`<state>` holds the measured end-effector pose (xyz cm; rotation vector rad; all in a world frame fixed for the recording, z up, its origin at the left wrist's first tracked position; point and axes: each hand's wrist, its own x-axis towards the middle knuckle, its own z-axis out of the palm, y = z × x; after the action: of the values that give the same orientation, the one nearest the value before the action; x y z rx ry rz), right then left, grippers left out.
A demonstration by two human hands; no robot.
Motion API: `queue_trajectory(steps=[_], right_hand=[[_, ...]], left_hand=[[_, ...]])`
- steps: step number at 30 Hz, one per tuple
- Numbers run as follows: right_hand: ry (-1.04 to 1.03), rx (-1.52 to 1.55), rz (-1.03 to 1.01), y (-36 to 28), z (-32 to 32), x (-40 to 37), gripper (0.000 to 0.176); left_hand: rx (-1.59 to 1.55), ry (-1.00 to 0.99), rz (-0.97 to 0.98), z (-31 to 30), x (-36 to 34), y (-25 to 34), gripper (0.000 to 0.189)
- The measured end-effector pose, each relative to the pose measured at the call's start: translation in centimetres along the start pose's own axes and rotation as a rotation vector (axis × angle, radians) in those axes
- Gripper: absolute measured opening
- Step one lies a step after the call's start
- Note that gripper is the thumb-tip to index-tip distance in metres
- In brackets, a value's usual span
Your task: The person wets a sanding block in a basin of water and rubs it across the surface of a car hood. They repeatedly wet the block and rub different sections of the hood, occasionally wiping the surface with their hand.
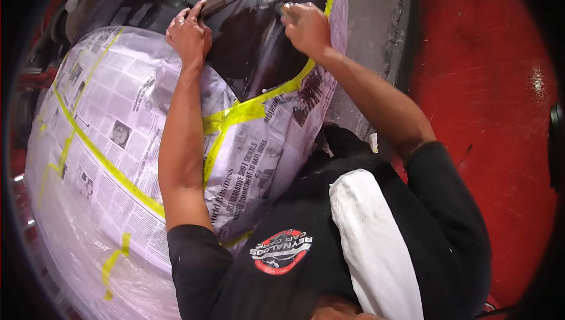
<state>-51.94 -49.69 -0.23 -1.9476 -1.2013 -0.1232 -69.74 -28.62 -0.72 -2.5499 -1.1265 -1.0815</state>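
A glossy dark car panel (235, 43) lies under both hands, bordered by yellow tape (250, 110) and newspaper (118, 114). On its left part, my left hand (191, 30) has its fingers on a small brown block (213, 5) resting on the surface. Farther right, near the taped edge, my right hand (306, 26) is closed, with its fingertips pinched together. Whatever those fingertips hold, if anything, is too small to name. Wet-looking streaks run across the panel between the hands.
Clear plastic sheeting (112, 261) covers the lower left beside the newspaper. A white cloth (376, 243) lies over the black shirt. Grey floor (371, 32) runs along the panel's right side, with a red floor area (482, 85) beyond it.
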Motion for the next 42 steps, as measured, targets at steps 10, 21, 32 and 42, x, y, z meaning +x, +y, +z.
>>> queue_trajectory(steps=[10,21,32,42], right_hand=[[0.134,0.143,-0.145,2.5,2.1,0.2,0.017],[-0.027,0.096,-0.092,1.0,-0.3,-1.1,0.021],[-0.028,0.145,-0.102,0.3,-1.1,-5.9,0.025],[0.034,0.278,-0.33,-2.3,-2.3,-9.7,0.018]], left_hand=[[-0.033,-0.028,-0.028,0.6,-0.8,-0.6,0.035],[-0.089,-0.02,-0.031,0.9,0.0,-0.5,0.034],[-0.04,-0.031,0.008,1.4,0.4,-1.2,0.038],[-0.068,-0.018,0.019,0.9,0.0,-1.1,0.039]])
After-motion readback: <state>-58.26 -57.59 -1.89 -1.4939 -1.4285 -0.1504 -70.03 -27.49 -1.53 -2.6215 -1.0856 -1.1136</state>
